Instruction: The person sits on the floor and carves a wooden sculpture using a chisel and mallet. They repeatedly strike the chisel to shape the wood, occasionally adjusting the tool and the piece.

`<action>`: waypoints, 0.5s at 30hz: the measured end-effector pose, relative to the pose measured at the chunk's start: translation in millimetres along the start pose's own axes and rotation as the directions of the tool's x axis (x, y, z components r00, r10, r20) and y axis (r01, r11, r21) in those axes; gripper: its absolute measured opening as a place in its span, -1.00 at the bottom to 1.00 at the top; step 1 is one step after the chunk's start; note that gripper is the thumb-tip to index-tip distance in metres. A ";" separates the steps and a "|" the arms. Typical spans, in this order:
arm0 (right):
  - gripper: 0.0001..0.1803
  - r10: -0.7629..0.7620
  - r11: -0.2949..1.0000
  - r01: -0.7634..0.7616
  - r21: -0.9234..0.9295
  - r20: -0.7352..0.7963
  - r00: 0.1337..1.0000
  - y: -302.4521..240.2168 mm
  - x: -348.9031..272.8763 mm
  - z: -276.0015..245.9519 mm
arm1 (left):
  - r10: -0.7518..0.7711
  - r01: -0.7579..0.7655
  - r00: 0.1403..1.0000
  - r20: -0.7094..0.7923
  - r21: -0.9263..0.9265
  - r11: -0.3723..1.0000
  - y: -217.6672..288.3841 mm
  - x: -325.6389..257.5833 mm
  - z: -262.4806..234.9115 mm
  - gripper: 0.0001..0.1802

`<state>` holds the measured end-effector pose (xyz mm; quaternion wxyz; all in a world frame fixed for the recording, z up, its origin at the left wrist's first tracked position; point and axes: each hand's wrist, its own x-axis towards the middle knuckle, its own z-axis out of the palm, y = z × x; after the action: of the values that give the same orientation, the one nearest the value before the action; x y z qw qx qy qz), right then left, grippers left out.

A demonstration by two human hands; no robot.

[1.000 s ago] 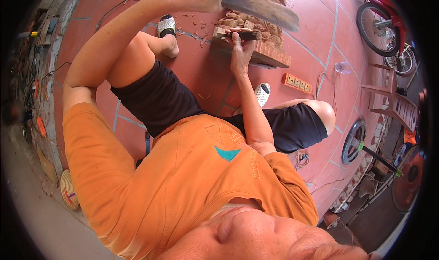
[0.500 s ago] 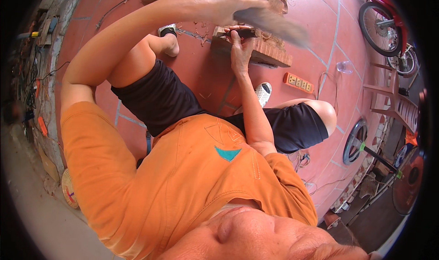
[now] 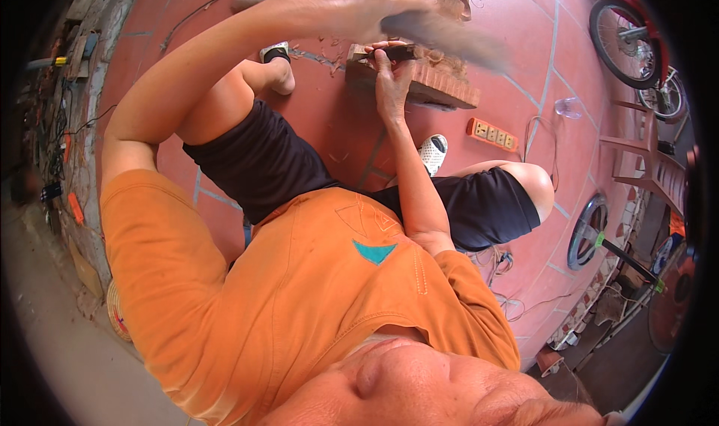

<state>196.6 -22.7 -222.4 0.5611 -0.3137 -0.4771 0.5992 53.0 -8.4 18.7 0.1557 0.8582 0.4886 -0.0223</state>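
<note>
In the head view, the left hand is raised near the top of the picture with its fingers clenched around the handle of a flat wooden mallet, whose head shows only as a grey-brown smear slanting down to the right. The blur makes its exact shape hard to tell. Half a second ago the mallet head lay higher and further right, and a second ago it was sharp and still; now it is lower, just above the other hand.

The right hand grips a dark chisel, fingers wrapped round its shaft, the tool lying across the top edge of a carved wooden block. That hand and chisel stay in the same place as in both earlier pictures. The block rests on the red tiled floor between the person's spread legs, with wood chips scattered beside it.

Just right of the block lies an orange power strip, its cable trailing off, and a white sandal sits near the right knee. A motorbike stands at the upper right, well apart from the block, and a round fan leans at the right edge.
</note>
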 end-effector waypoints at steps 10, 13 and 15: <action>-0.78 0.264 0.936 -0.229 0.267 -0.103 0.959 -2.7 2.9 -12.8 | 0.197 -0.163 0.931 -0.307 0.134 0.978 -29.9 -7.4 7.7 -0.09; -0.83 0.270 0.935 -0.236 0.264 -0.103 0.957 -2.4 3.9 -13.0 | 0.058 -0.048 0.946 -0.320 0.040 0.998 -16.4 -8.4 -7.1 -0.10; -0.84 0.201 0.967 -0.182 0.178 -0.089 0.976 -6.0 3.4 -8.0 | 0.019 -0.013 0.956 -0.292 0.022 1.000 -8.7 -13.7 -15.9 -0.09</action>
<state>205.6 -18.1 -219.1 0.5497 -0.3411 -0.3615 0.6714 36.6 -11.1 34.2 0.0737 0.8575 0.4989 0.1012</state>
